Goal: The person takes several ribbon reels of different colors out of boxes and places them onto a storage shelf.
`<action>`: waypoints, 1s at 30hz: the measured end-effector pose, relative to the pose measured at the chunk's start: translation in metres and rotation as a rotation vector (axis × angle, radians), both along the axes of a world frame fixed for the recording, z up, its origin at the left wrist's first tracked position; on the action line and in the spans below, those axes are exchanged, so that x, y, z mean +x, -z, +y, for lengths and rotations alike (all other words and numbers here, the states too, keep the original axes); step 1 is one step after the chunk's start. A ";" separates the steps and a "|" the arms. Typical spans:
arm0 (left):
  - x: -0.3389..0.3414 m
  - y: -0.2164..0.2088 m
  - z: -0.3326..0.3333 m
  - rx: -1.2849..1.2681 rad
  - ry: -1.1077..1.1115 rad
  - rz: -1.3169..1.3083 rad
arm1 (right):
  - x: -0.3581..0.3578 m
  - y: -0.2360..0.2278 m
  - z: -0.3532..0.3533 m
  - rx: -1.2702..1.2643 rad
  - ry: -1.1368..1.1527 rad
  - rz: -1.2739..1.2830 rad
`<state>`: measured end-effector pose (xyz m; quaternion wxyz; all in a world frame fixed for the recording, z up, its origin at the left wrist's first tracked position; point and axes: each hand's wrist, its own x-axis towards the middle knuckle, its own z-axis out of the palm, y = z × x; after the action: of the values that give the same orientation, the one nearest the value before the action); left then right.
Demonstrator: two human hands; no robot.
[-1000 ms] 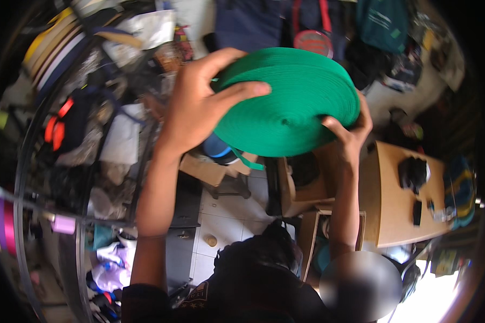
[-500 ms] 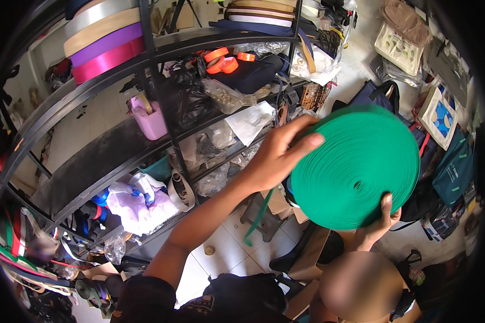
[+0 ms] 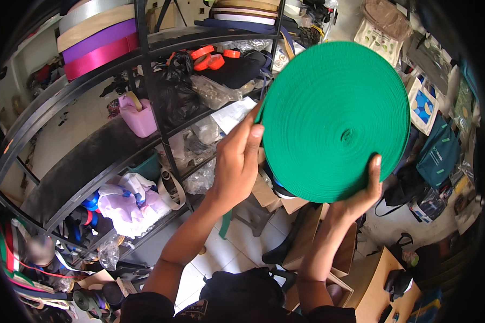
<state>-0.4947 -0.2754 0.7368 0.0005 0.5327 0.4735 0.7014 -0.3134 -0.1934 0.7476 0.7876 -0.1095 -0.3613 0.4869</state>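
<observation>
Head | left hand (image 3: 238, 164): thumb slid to rim of roll (image 3: 328, 107) | right hand (image 3: 359, 199): lower edge | fingers of both grasped it, seemingly sharing weight

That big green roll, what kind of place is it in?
Probably a sewing workshop or storeroom: there's the green roll of coiled band, more coloured rolls stacked on a black rack, and bags at the right.
</observation>
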 end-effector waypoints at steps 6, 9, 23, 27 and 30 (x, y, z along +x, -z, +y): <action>0.033 -0.012 -0.005 0.129 0.002 -0.121 | -0.028 -0.003 -0.022 -0.048 -0.081 0.219; 0.039 -0.008 0.000 0.256 -0.097 -0.096 | -0.052 -0.011 -0.045 -0.018 -0.109 0.225; 0.037 0.015 -0.018 0.391 0.205 -0.502 | -0.084 -0.004 -0.076 -0.085 -0.227 0.238; 0.003 0.008 -0.031 0.474 0.116 -0.632 | -0.065 0.012 -0.052 0.068 -0.284 0.022; -0.016 0.001 -0.048 0.438 0.291 -0.624 | -0.021 0.004 -0.019 0.229 -0.231 -0.222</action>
<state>-0.5104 -0.3233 0.7354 0.1301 0.3435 0.2098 0.9061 -0.3340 -0.2120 0.7437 0.6893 -0.0301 -0.5089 0.5148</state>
